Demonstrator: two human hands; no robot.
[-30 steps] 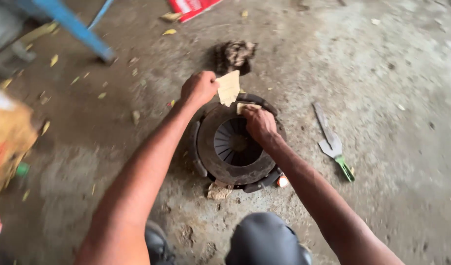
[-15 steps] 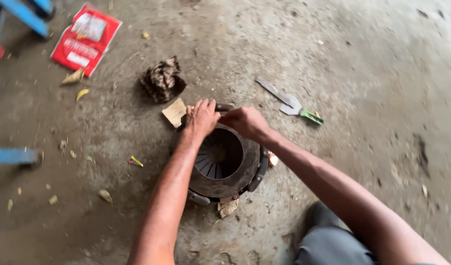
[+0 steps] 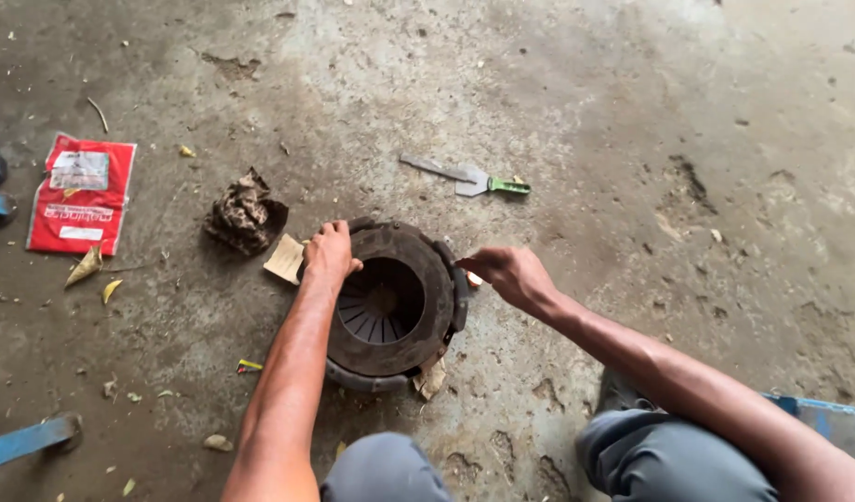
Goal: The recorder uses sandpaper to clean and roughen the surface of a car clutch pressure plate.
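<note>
1. Since the earlier frame, the right hand (image 3: 504, 272) has come off the top of the clutch pressure plate (image 3: 393, 304) and now hangs just beside its right rim, fingers loosely curled and holding nothing that I can see.
2. The concrete floor (image 3: 632, 112) carries everything; the round, rusty-dark pressure plate sits near its middle, between the person's knees and the tool, with its spring fingers showing in the central opening.
3. The left hand (image 3: 330, 251) rests on the plate's upper-left rim, fingers bent over the edge in a light grip.
4. To do this step well, I judge that the left hand should keep the heavy plate steady by its rim while the right works the edge, clear of the opening.
5. A flat red rectangular packet (image 3: 82, 193) with pale label patches lies toward the floor's left edge.
6. A crumpled brown rag (image 3: 244, 214) lies near the plate's upper left, with a tan cardboard scrap (image 3: 284, 257) just beside the left hand.
7. A green-handled scraper (image 3: 466, 175) lies apart, above the plate.
</note>
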